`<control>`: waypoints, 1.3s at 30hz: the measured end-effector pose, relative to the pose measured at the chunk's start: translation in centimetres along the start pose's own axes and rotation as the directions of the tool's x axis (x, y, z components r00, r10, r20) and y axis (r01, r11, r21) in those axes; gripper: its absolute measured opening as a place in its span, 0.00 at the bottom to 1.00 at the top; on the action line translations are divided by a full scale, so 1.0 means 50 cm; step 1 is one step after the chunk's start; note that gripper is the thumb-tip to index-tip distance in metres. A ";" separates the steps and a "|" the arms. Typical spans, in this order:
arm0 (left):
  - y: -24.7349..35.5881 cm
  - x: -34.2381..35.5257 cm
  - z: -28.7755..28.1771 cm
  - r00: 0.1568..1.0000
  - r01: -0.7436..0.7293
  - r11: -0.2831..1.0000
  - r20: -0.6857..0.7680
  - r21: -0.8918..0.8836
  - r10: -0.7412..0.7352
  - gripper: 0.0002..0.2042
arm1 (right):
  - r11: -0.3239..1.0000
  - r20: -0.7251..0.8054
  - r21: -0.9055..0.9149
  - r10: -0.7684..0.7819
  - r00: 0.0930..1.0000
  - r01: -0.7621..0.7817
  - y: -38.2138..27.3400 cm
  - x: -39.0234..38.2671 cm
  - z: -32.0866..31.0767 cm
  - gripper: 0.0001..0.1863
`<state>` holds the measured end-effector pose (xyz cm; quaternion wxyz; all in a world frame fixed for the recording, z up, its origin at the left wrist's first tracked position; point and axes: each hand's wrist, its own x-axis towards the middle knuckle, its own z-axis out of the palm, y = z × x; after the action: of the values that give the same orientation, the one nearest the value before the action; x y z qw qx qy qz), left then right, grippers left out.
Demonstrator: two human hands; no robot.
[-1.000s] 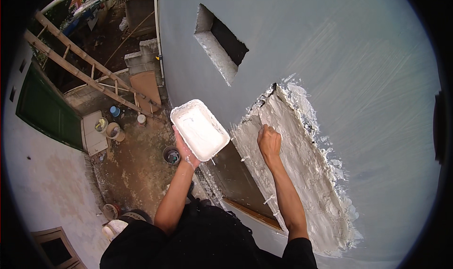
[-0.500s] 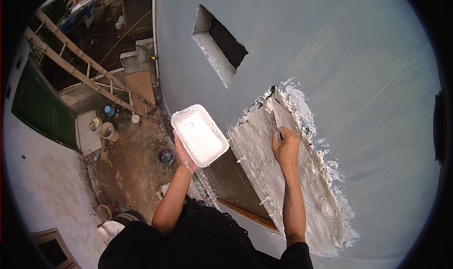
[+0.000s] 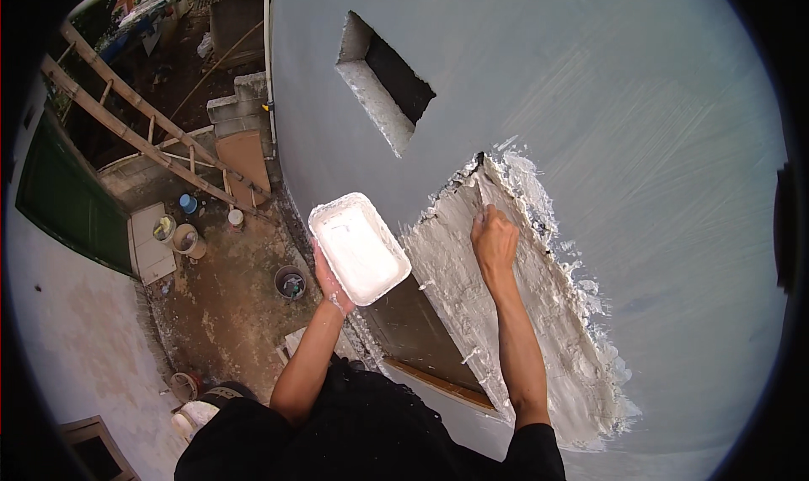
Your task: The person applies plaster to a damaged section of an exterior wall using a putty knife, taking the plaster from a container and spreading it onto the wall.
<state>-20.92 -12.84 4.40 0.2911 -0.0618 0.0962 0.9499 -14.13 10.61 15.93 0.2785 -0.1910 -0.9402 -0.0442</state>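
Tray [image 3: 390,236], white, rectangular, coated inside with white paste [image 3: 361,255]. Gripped by left hand [image 3: 327,280] from below and along near side, fingertips hidden underneath. Held just left of plaster patch [image 3: 556,346], probably for short reach and to keep paste off ground [image 3: 227,312]. Right hand [image 3: 495,243] at upper part of patch: fingers curled together, apparently pinching thin scraper [image 3: 484,204], mostly hidden; likely held near blade for control. Patch rough, ragged-edged, on grey wall [image 3: 666,194], beside dark pane [image 3: 419,319].

Count, near to far: one tray, two hands, one patch, one pane, one rectangular opening [image 3: 398,80] in wall. Beyond, on ground: one dark bucket [image 3: 278,285]; then two pale buckets [image 3: 200,248], one blue tub [image 3: 188,204], one small white pot [image 3: 235,218], grouped perhaps to stay clear of footing. Farther: one brown board [image 3: 242,161], one ladder [image 3: 131,134], leaning, likely parked out of the way.
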 end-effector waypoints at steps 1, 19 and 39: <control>0.000 0.000 0.000 1.000 -0.006 1.000 -0.010 0.009 0.006 0.37 | 1.000 -0.035 -0.004 0.004 0.999 -0.004 0.000 0.004 -0.015 0.07; -0.014 -0.009 0.014 0.996 0.085 0.996 -0.008 -0.016 -0.085 0.37 | 0.996 0.117 0.066 -0.068 0.991 0.061 0.012 -0.023 -0.059 0.07; -0.026 0.056 0.102 0.990 -0.003 0.931 0.134 0.365 -0.049 0.38 | 0.970 0.035 0.214 0.107 0.994 -0.112 0.017 -0.081 -0.137 0.10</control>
<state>-22.78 -9.17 8.68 0.3148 0.0591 0.2492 0.9140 -7.20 8.75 19.47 0.2889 -0.2115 -0.9306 0.0758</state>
